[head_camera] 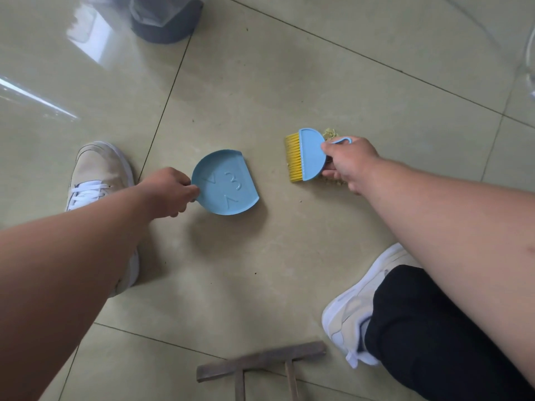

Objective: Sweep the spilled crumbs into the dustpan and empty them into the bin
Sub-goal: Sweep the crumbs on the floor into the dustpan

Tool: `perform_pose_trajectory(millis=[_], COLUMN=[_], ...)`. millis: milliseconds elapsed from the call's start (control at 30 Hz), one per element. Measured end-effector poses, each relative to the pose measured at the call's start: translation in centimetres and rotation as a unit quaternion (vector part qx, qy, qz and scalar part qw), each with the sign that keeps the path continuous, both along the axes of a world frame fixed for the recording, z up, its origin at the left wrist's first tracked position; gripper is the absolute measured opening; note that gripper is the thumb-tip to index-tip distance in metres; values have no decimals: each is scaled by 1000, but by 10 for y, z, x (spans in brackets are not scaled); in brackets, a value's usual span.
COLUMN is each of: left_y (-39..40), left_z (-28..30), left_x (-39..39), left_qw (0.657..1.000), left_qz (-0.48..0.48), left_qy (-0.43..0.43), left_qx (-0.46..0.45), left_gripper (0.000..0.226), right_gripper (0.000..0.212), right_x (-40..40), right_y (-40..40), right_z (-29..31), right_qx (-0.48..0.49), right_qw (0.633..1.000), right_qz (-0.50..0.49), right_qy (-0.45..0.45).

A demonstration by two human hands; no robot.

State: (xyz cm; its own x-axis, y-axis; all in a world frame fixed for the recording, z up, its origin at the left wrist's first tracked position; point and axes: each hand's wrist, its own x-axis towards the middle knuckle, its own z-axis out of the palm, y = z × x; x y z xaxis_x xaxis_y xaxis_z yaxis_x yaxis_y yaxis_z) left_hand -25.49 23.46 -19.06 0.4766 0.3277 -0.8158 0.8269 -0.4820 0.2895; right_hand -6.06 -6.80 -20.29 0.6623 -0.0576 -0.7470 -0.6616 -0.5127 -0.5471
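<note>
Step in hand: sweeping, early stage. Nothing lies in the dustpan (pixel 225 183) yet; its tray is bare.

Left hand (pixel 170 193) has its grip closed on the dustpan's handle at the pan's 8 o'clock edge; the handle itself is hidden under the fingers. The pan sits low on the floor (pixel 260 82), seemingly flat, though I cannot tell whether the lip touches the tile. Its straight open lip faces 3 to 4 o'clock, toward the brush (pixel 305 154). Long axis of the pan runs from handle to lip, roughly 8 to 2 o'clock.

Right hand (pixel 346 163) has its grip clamped on the brush, fingers through the loop handle. Yellow bristles point to 9 o'clock, at the pan. The bristle row's long axis runs near 12 to 6 o'clock, about parallel to the pan's lip.

Crumbs (pixel 330 134): a pale yellow-green heap on the floor just behind the brush, at its 1 o'clock, with more peeping out under the hand at 5 o'clock. Brush and pan stand apart, bare tile between them.

Bin (pixel 165 21): dark, lined with a clear bag, at 11 o'clock from the pan, well apart.

Judgement on next move: bristles sit on the pan side of the heap, so the brush likely needs to get behind the crumbs, then draw toward 9 o'clock while the pan's lip presses to the tile. Risk: scatter on the glossy floor.
</note>
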Motion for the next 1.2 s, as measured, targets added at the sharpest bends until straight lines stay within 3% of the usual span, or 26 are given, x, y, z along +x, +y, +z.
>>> perform_pose_trajectory(millis=[133, 367, 533, 667, 767, 900, 1033, 1133, 1200], left_y=[-21, -40, -39, -35, -35, -39, -45, -48, -51], left_z=[-1, -4, 1, 8, 13, 17, 16, 14, 13], left_x=[18, 35, 42, 42, 41, 42, 45, 52, 57], left_qw=[1000, 1000, 1000, 1000, 999, 999, 999, 998, 996], left_qz=[15, 14, 5, 6, 9, 3, -25, -54, -67], left_qy=[-24, -26, -17, -26, -38, -36, -33, -34, -38], left_qx=[3, 1, -2, 3, 4, 9, 19, 29, 38], left_gripper=[25, 27, 27, 27, 26, 27, 26, 24, 26], right_gripper=[11, 8, 49, 40, 33, 27, 23, 32, 36], right_x=[12, 18, 9, 5, 11, 36, 61, 71, 68], right_y=[-15, 13, 19, 3, -13, -27, -41, -54, -57], right_z=[2, 14, 16, 17, 26, 46, 57, 55, 48], right_qx=[23, 170, 142, 81, 97, 88, -75, -220, -263], right_qw=[999, 976, 979, 988, 986, 977, 973, 929, 898], right_qz=[-28, -120, -131, -120, -132, -177, -56, 138, 231], right_qy=[0, 59, 67, 44, 39, -78, -211, -263, -266])
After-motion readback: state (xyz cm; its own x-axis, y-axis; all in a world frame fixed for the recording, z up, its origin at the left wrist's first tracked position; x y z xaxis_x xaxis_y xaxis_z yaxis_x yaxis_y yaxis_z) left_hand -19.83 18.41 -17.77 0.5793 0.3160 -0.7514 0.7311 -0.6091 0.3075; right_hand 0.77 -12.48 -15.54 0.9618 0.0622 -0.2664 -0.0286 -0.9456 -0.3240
